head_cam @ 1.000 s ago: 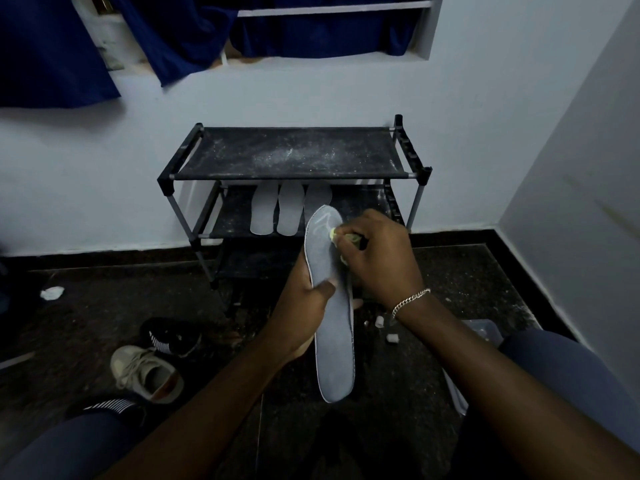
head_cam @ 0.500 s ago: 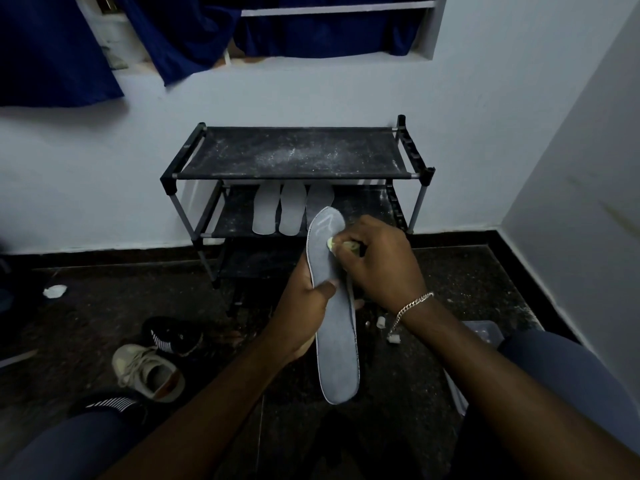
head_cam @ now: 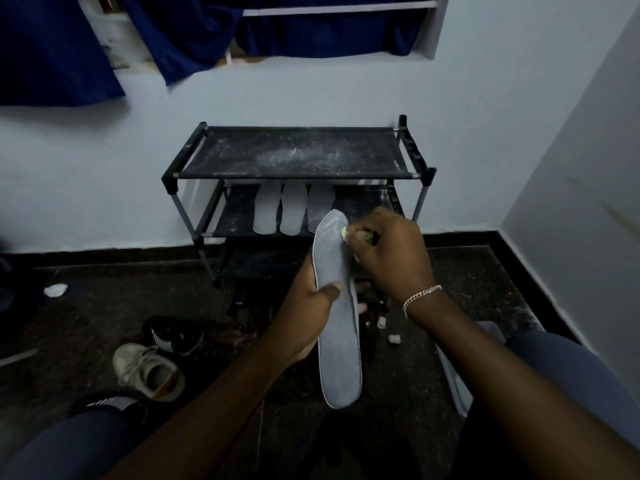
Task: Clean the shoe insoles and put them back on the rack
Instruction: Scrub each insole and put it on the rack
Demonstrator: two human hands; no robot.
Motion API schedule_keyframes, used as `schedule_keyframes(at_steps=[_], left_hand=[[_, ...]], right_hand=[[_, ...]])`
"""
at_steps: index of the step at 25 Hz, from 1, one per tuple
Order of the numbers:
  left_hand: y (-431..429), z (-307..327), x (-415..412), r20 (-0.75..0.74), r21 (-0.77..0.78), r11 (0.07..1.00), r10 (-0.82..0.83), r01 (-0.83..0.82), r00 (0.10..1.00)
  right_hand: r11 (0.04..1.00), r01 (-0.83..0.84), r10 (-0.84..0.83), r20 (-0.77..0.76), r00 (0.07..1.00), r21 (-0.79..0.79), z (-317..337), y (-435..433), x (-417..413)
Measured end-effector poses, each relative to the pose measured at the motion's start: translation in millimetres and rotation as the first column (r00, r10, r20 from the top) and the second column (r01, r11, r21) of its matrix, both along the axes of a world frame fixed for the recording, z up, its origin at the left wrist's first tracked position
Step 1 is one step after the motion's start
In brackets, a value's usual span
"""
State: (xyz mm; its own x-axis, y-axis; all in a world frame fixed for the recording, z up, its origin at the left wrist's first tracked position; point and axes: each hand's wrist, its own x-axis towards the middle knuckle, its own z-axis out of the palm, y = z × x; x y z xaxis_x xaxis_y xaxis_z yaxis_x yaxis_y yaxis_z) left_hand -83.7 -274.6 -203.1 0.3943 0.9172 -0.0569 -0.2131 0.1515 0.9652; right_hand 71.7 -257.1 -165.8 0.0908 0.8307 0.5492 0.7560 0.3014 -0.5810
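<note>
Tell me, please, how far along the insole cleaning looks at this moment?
Three insoles already lie side by side on the rack's middle shelf, though whether they are cleaned I cannot tell. In hand: the left hand grips a grey insole while the right hand presses a small yellow-green cleaning tool at its toe end. Left: finishing this insole and placing it on the rack.

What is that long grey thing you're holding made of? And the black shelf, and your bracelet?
The insole looks like soft foam with a matte grey fabric face; its thin edge curves slightly. The shoe rack seems to have dusty black fabric shelves on metal tubes with plastic corner joints. The bracelet looks like shiny silver-coloured metal chain links.
</note>
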Motion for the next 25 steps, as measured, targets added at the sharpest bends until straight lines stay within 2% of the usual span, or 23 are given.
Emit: schedule_keyframes(at_steps=[5,10,15,19,23,25], left_hand=[[5.6,-6.0,0.4,-0.033,0.048,0.998,0.031,-0.029,0.999],[0.6,-2.5,1.4,-0.003,0.007,1.000,-0.010,0.010,1.000],[2.9,-5.4,1.9,-0.005,0.028,1.000,0.010,-0.010,1.000],[1.0,-6.2,2.2,-0.035,0.064,0.998,-0.003,0.005,0.999],[3.5,-7.3,1.8,-0.064,0.105,0.994,0.009,-0.002,0.998],[3.4,-8.5,0.2,-0.062,0.098,0.995,-0.007,0.013,0.998]], right_hand=[[0.997,-0.075,0.076,0.029,0.997,-0.024,-2.1,-6.0,-12.7],[1.000,-0.011,0.011,-0.009,1.000,0.001,2.8,1.1,-0.2],[0.997,-0.066,0.067,0.060,0.996,-0.031,-0.2,-7.8,-9.0],[1.000,-0.014,0.014,0.010,1.000,-0.003,5.7,0.0,-0.5],[0.996,-0.082,0.084,0.065,0.994,-0.024,0.5,-5.2,-13.2],[0.997,-0.066,0.068,0.061,0.996,-0.035,-0.9,-5.2,-6.8]])
